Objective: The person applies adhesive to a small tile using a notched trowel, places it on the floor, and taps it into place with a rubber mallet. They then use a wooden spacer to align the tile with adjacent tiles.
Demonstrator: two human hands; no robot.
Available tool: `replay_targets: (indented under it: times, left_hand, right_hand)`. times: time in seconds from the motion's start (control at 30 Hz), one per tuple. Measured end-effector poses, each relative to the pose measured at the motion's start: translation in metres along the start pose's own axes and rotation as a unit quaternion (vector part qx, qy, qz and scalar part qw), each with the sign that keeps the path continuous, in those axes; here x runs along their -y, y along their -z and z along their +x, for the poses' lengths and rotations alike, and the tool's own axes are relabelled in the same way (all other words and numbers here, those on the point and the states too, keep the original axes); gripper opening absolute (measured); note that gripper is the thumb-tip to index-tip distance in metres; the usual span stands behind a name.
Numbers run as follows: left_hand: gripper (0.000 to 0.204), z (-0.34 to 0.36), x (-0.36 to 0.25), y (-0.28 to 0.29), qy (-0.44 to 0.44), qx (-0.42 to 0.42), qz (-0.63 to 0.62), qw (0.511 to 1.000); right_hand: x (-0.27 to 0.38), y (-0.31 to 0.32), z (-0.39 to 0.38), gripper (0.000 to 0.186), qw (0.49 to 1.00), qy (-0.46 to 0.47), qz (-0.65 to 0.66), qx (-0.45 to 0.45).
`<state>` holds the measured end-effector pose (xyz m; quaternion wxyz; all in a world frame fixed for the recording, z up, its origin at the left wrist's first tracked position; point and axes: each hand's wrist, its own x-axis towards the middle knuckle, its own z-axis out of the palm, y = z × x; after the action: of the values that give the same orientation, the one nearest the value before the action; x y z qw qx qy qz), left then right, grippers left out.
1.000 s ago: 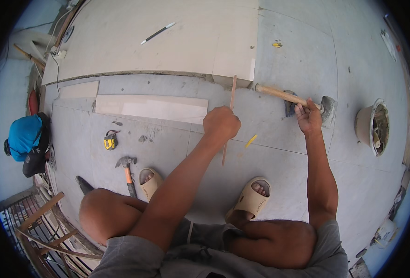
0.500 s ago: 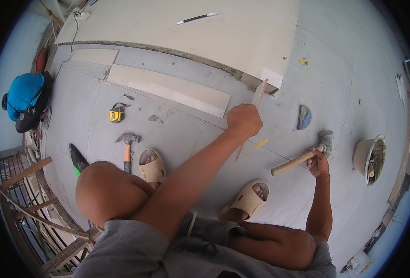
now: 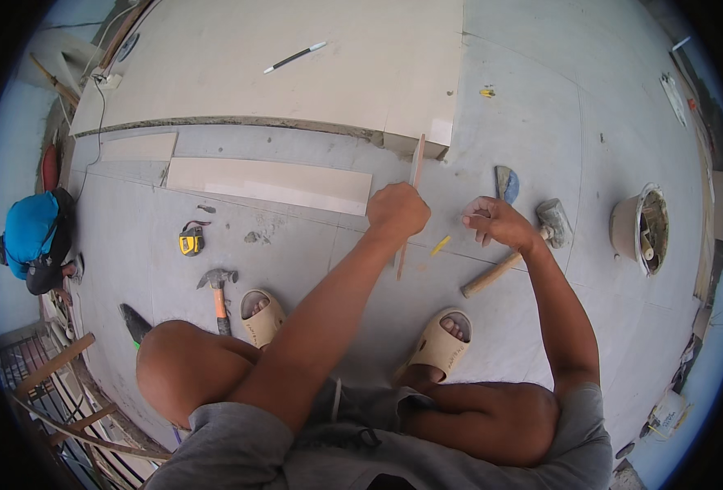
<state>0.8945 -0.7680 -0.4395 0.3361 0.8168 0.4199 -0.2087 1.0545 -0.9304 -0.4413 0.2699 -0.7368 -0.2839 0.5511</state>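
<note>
My left hand (image 3: 398, 212) is closed around a narrow strip of tile (image 3: 418, 162) held edge-up, its far end by the corner of the raised tiled slab (image 3: 353, 82). My right hand (image 3: 496, 222) hovers over the floor with nothing in it, fingers loosely bent and apart. Beneath and beside my right wrist lies a mallet (image 3: 553, 220), its wooden handle pointing toward my right foot. Just beyond the fingers is a blue-grey half-round piece (image 3: 507, 184). A small yellow stick (image 3: 441, 246) lies between my hands.
Cut tile strips (image 3: 267, 184) lie along the slab. Left of my feet are a tape measure (image 3: 191, 240) and claw hammer (image 3: 218, 287). A bucket (image 3: 623, 229) stands at right. A black-and-white marker (image 3: 294, 57) rests on the slab. Another person in blue (image 3: 31, 233) crouches far left.
My right hand has let go of the mallet, which now lies on the floor, and has moved left toward the half-round piece. My left hand still grips the tile strip. The view has shifted.
</note>
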Motion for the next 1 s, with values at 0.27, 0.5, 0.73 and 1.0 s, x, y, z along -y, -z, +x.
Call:
replay_targets:
  times: [0.27, 0.5, 0.73, 1.0]
  left_hand:
    - [0.078, 0.012, 0.009, 0.004, -0.02, 0.042, -0.04, 0.998]
    - [0.073, 0.034, 0.049, 0.019, 0.003, 0.143, -0.338, 0.93]
    - [0.066, 0.061, 0.06, 0.001, -0.076, -0.053, -0.394, 0.915]
    - [0.067, 0.066, 0.052, -0.004, -0.071, -0.081, -0.42, 0.901]
  right_hand:
    - [0.051, -0.081, 0.015, 0.08, 0.995, 0.012, -0.048, 0.088]
    - [0.045, -0.101, 0.018, 0.086, 0.994, 0.004, 0.101, 0.042]
    - [0.042, -0.098, 0.018, 0.089, 0.996, 0.011, 0.082, 0.04]
    - [0.04, -0.099, 0.018, 0.089, 0.997, 0.017, 0.068, 0.034]
